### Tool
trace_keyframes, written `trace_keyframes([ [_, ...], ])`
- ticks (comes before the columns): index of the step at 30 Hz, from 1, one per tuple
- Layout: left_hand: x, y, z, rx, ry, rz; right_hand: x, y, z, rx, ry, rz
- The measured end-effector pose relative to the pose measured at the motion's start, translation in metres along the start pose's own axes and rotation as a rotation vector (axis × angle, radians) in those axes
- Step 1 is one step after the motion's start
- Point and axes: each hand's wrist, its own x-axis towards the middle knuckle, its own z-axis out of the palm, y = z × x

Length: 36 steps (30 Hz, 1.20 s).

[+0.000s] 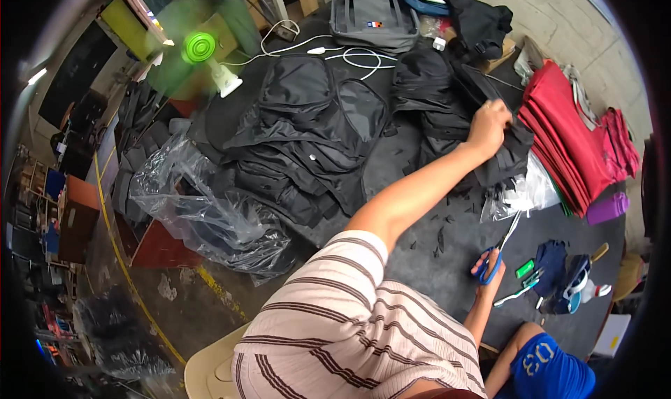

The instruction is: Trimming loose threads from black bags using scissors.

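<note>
My left hand [489,129] reaches across the table with its fingers curled closed at the edge of a black backpack [503,149]. The backpack lies in a heap of black fabric pieces at the right back, and the exact fold in my fingers is partly hidden. Lower down, my right hand [484,267] holds blue-handled scissors [493,260], their blades pointing away from me toward a clear plastic bag of white pieces [521,193]. Left of my outstretched arm, more black backpacks [300,147] lie stacked.
Red folded fabric [566,140] and a purple roll [608,209] lie at the right. A green fan [199,48], a white cable [363,55] and a grey bag [374,21] stand behind. Clear plastic sheeting [203,196] hangs at the left. Beside me is someone's blue-clad leg [552,364].
</note>
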Motion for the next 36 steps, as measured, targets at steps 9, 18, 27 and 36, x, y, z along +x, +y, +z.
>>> trace_keyframes([
  [9,0.084,0.046,-0.263,-0.038,-0.168,0.065,-0.003,-0.005,-0.013,0.098,0.029,0.052],
  [18,0.043,0.014,-0.332,0.868,-0.577,-0.302,-0.001,-0.011,0.003,-0.054,-0.015,0.08],
  [27,-0.025,-0.057,-0.311,1.085,-0.921,-0.575,-0.012,0.01,-0.003,0.027,0.03,-0.021],
  [36,-0.039,-0.065,-0.131,-0.974,0.196,-1.707,-0.004,0.018,0.001,0.115,0.098,-0.146],
])
